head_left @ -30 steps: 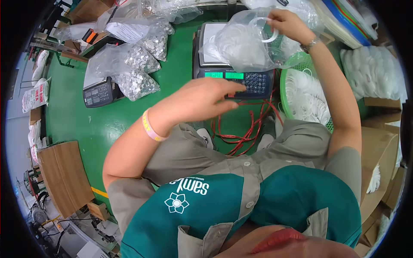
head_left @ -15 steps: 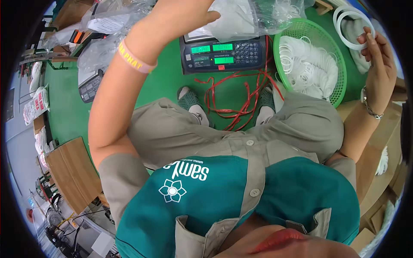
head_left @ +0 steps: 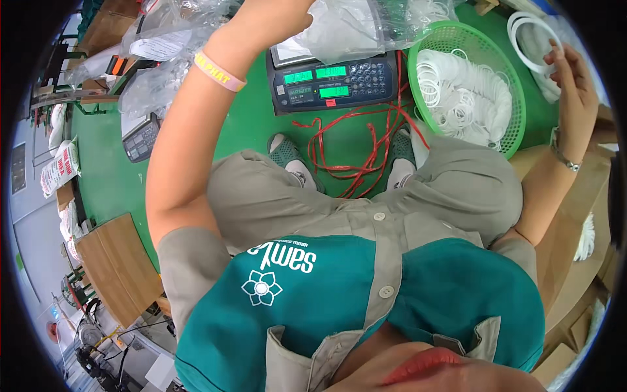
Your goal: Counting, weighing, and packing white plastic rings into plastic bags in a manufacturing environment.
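At the far right my right hand (head_left: pixel 576 81) pinches a pair of thin white rings (head_left: pixel 516 40) between thumb and fingers, beyond the basket's right side. My left hand (head_left: pixel 282 14) reaches across the top edge, beside a clear plastic bag (head_left: pixel 346 29) with whitish contents lying on a digital scale (head_left: pixel 334 85). Most of its fingers are cut off by the frame, so whether it grips anything is hidden. A green mesh basket (head_left: pixel 520 124) holds a heap of white rings (head_left: pixel 465 98) right of the scale.
Tangled red plastic twine (head_left: pixel 346 168) lies between my feet. A second scale (head_left: pixel 140 138) stands at the left near crumpled clear plastic (head_left: pixel 153 88). Cardboard (head_left: pixel 121 268) sits at the lower left, and more cardboard (head_left: pixel 568 261) is at my right. White sacks (head_left: pixel 60 168) line the left side.
My left hand has moved slightly up and left, further out of the frame. My right hand still pinches the rings, with its fingers slightly shifted. The view has shifted a little.
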`<state>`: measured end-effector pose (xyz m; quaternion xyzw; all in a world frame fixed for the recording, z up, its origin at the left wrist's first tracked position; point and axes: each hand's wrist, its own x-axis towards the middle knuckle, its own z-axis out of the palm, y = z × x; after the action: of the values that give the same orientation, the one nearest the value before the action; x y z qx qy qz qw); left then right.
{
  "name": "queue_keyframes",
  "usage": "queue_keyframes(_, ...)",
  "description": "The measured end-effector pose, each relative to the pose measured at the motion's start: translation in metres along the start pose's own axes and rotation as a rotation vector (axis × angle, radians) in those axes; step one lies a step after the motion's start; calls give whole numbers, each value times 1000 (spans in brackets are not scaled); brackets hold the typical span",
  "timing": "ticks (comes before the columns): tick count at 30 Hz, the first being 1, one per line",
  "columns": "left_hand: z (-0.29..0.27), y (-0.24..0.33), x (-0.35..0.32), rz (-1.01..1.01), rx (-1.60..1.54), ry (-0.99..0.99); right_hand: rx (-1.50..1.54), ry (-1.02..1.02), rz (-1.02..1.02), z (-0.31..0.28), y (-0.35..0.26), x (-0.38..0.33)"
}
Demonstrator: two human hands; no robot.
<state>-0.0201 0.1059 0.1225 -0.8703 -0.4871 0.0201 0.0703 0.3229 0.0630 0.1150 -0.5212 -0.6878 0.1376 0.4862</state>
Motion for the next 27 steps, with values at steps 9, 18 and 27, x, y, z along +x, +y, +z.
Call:
queue_keyframes(9,32,-84,-23,-275,-548,210,-344,-165,376,-12,74,-81)
queue_keyframes(18,-2,-282,-139,-852,-1121,449,-184,-191,872,-7,99,-234)
queue_keyframes(27,121,-434,-360,-1011,-360,83,-578,-571,1124,57,128,-387)
